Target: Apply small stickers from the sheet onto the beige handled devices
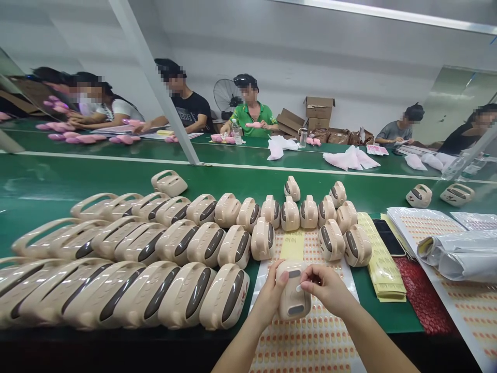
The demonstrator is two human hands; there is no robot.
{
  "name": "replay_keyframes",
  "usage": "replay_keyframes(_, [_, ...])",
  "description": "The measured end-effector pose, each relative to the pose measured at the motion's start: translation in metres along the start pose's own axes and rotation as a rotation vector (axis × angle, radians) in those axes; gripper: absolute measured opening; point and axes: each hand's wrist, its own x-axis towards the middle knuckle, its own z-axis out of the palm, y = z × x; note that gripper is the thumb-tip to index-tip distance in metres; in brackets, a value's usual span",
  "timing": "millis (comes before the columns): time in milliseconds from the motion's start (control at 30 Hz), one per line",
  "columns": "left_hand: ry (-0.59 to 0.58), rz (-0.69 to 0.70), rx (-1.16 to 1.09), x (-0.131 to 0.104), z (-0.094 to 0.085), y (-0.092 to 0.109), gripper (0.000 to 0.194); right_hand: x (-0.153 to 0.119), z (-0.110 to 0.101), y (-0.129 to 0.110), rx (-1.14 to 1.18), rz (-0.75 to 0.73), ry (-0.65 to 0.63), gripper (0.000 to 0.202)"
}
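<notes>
Held item: one beige casing [292, 296], lower centre of the frame, upright, dark oval window facing up near its lower end. It sits above a sticker sheet [310, 342] printed with rows of small orange labels.

Left hand [272, 298]: grip closed on the beige casing's left side, thumb across the upper face.

Right hand [328, 290]: fingertips pinched together on a small white sticker [298, 288], which touches the casing's upper right face. Grip closed on that sticker.

Stock, left half of the frame: rows of matching beige casings [186, 243], lying close together on the green table [46, 181], handles up, dark windows to the right. One lone casing [169, 183] lies apart, upper centre-left.

Stock, centre: smaller cluster of casings [330, 228], upright, behind the hands.

Centre: yellow label strip [292, 246] lying between the two groups.

Right of centre: stacked yellow strips [382, 269]; just beside them a black phone [389, 237], face up.

Right edge: further label sheets [476, 311] and rolled clear film [462, 256]; two more casings [438, 195] beyond.

Far side of the table: several seated people [251, 111] handling pink items [77, 137]; cardboard boxes [319, 111] and a fan [227, 96] behind them.
</notes>
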Motion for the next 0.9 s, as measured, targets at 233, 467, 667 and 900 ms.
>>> replay_keyframes(233, [-0.002,0.005,-0.013,0.004,-0.002,-0.011,0.074,0.0,0.001,0.003,-0.021,0.008,0.029,0.004])
replay_keyframes(467, [0.009,0.0,-0.01,0.001,0.001,-0.003,0.074,-0.001,0.001,0.006,-0.072,-0.002,0.058,0.004])
replay_keyframes(667, [-0.022,-0.023,-0.001,-0.004,0.001,0.011,0.083,-0.001,0.003,0.006,-0.171,-0.02,0.099,0.006])
replay_keyframes(900, [-0.018,-0.009,-0.005,-0.009,0.001,0.016,0.08,-0.009,0.013,0.015,-0.336,-0.247,0.234,0.009])
